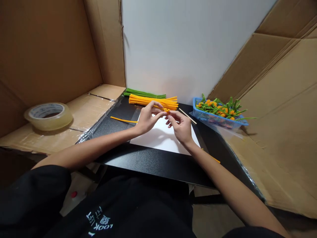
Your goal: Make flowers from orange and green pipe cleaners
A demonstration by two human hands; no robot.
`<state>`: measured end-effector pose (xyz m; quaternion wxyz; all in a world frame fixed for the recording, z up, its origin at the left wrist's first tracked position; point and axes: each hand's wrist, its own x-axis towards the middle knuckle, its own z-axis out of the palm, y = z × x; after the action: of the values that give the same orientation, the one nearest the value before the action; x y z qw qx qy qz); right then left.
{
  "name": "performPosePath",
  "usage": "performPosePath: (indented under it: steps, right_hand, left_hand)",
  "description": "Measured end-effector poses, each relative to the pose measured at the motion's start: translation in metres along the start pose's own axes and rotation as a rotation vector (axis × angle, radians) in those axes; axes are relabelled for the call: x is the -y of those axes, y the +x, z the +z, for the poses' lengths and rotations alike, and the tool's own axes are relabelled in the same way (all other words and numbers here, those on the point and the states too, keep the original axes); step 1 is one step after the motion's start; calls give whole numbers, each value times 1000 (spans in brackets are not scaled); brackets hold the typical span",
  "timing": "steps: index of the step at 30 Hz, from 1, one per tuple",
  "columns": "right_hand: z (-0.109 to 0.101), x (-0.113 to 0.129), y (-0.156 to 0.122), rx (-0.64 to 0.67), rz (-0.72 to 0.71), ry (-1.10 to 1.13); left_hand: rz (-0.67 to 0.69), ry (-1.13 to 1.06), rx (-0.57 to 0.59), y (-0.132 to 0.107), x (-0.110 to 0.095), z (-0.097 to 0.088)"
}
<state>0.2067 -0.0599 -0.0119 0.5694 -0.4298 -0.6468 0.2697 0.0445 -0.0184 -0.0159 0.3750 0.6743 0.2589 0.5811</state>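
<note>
Both hands meet over a white sheet [160,137] on a black table [153,163]. My left hand [148,117] pinches a small orange pipe-cleaner piece [166,110] between thumb and fingers. My right hand [180,126] is closed on the same piece from the right side. Just behind the hands lies a bundle of orange pipe cleaners [153,100], with a bundle of green ones [143,94] behind it. A single orange pipe cleaner [122,119] lies on the table left of my left hand. A thin wooden stick [187,116] lies right of the hands.
A blue basket [219,119] with green-and-orange pipe-cleaner flowers stands at the right. A roll of clear tape [48,115] sits on cardboard at the left. Cardboard walls [279,109] enclose both sides, with a white wall behind.
</note>
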Motion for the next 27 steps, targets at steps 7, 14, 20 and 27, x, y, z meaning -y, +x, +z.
performPosePath:
  steps: [7,14,20,27]
  right_hand:
    - [-2,0,2,-12,19,31]
    - [-3,-6,4,-50,47,96]
    - [-2,-3,4,-78,78,59]
    - [-3,6,2,-74,87,125]
  left_hand:
    - [-83,-107,92,5,-2,-2]
    - [-164,-176,106,2,-8,2]
    - [-32,32,77,0,-13,0]
    - [78,74,93,2,-16,-1]
